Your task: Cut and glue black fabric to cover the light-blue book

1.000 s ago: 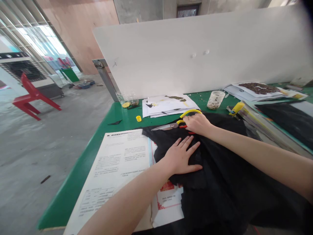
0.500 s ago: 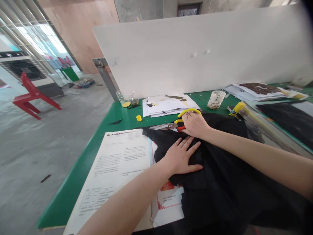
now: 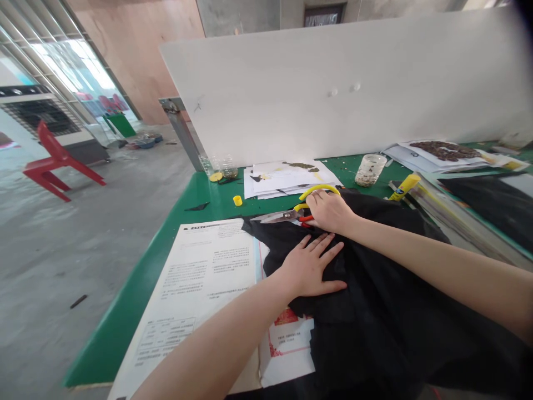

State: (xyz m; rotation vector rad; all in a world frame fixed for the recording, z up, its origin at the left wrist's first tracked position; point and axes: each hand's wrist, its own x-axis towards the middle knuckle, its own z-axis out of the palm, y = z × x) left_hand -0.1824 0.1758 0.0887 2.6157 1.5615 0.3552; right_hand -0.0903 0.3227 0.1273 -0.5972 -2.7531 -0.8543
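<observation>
Scissors [image 3: 288,215] and right hand [image 3: 328,211] have slid slightly left over the past second, while the left hand [image 3: 306,269] stays put. Nearest, soft black cloth [image 3: 387,316] spreads in loose folds, its jagged edge overlapping a red-printed sheet [image 3: 287,344] and an open book [image 3: 195,294] of matte pages. The left hand lies flat on the cloth, fingers spread, gripping nothing. Beyond it, the right fingers curl around the scissors' yellow handles; the steel blades point left along the cloth's far edge. Farther across the smooth green table [image 3: 125,328] are a stubby yellow cap [image 3: 237,200], a glue stick [image 3: 405,186] and a clear, round cup [image 3: 370,170]. Behind stands a smooth white board [image 3: 291,100].
</observation>
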